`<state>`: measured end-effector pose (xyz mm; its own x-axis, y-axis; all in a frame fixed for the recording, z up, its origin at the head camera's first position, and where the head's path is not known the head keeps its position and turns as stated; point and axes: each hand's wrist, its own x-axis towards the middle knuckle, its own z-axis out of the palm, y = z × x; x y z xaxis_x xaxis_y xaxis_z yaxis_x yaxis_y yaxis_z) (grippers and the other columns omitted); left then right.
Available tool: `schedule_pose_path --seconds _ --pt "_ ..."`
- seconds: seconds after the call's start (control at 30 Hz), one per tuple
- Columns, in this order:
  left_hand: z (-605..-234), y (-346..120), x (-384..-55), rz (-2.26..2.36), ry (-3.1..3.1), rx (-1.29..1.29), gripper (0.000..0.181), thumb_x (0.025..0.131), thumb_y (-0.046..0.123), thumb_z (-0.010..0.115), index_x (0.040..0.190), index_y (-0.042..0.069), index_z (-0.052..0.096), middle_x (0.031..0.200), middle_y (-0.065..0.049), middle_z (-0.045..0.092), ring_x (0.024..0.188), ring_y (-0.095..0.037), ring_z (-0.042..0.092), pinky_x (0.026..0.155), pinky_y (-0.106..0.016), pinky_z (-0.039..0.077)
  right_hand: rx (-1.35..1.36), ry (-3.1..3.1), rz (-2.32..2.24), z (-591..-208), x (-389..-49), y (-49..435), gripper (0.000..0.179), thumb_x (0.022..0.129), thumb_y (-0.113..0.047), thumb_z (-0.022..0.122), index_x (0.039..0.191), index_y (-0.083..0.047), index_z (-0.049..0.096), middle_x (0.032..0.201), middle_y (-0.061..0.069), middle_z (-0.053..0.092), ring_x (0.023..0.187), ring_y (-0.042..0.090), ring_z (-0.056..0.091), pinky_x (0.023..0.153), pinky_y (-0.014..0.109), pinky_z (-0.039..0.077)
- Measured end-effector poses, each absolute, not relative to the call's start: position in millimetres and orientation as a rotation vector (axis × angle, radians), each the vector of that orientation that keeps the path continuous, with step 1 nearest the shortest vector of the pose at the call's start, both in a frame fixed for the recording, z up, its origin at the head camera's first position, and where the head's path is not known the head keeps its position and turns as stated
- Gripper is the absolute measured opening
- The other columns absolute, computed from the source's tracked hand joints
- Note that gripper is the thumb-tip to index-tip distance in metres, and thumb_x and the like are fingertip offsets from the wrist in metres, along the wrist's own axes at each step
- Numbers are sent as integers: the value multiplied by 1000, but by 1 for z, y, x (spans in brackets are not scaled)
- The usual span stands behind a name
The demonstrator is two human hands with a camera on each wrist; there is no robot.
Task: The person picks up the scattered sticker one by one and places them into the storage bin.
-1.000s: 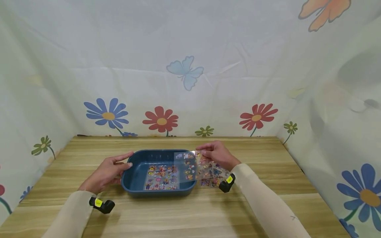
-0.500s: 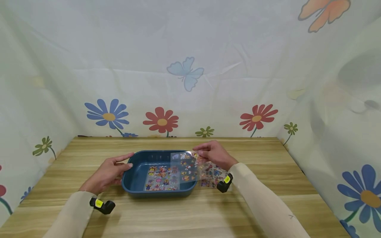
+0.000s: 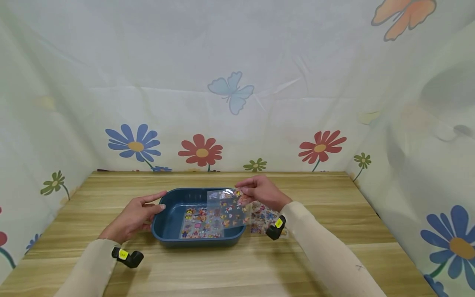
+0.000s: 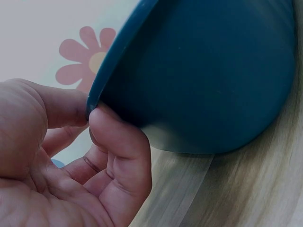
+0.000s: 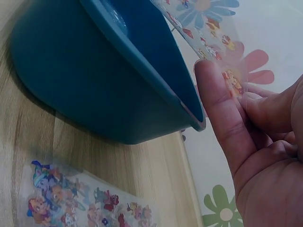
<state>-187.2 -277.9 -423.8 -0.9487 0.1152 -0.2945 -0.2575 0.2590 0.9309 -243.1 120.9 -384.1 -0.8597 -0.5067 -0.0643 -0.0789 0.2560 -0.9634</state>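
A blue rectangular basin [image 3: 196, 242] stands on the wooden table. At its left end my left hand [image 3: 134, 216] pinches the rim between thumb and fingers, as the left wrist view shows close up. My right hand [image 3: 264, 193] pinches a clear sticker sheet [image 3: 228, 210] by its right side, over the basin's right part. Inside the basin lies another sticker sheet [image 3: 196, 225] with colourful cartoon figures, partly covered by the held one. More stickers [image 5: 90, 198] lie on the table right of the basin, under my right wrist.
The wooden table [image 3: 208, 272] runs back to a pale cloth backdrop [image 3: 282, 123] printed with flowers and butterflies. Similar cloth hangs at the left and right sides. A small black camera sits on each wrist.
My right hand has moved a little left, carrying the held sticker sheet further over the basin. More of the stickers on the table show. My left hand stays at the rim.
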Motion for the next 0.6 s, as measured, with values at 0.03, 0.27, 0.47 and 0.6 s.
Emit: schedule_pose_path --seconds 0.03,0.27,0.47,0.6 --pt "-424 -278 -187 1739 2234 -127 63 106 25 63 163 22 36 87 0 57 70 -13 55 63 -30 58 -539 2174 -1630 -384 -243 120 34 106 1 52 138 2 64 130 21 70 80 15 75 89 46 63" --pt "-423 -278 -188 1735 2238 -140 64 105 28 65 163 24 38 81 2 53 67 -12 52 61 -29 55 -542 2156 -1633 -381 -243 114 33 106 1 52 137 2 64 129 22 70 80 16 76 86 44 63" --pt "-422 -278 -188 1737 2230 -152 65 104 28 65 163 25 37 80 2 52 67 -12 52 61 -29 55 -525 2140 -1637 -379 -243 108 33 106 0 53 136 3 65 127 19 71 81 17 77 84 40 64" --pt "-422 -278 -187 1731 2238 -151 65 104 28 65 163 24 37 78 2 51 68 -13 52 61 -29 55 -542 2124 -1627 -378 -243 104 34 106 0 52 139 6 62 129 21 71 83 18 78 85 41 64"
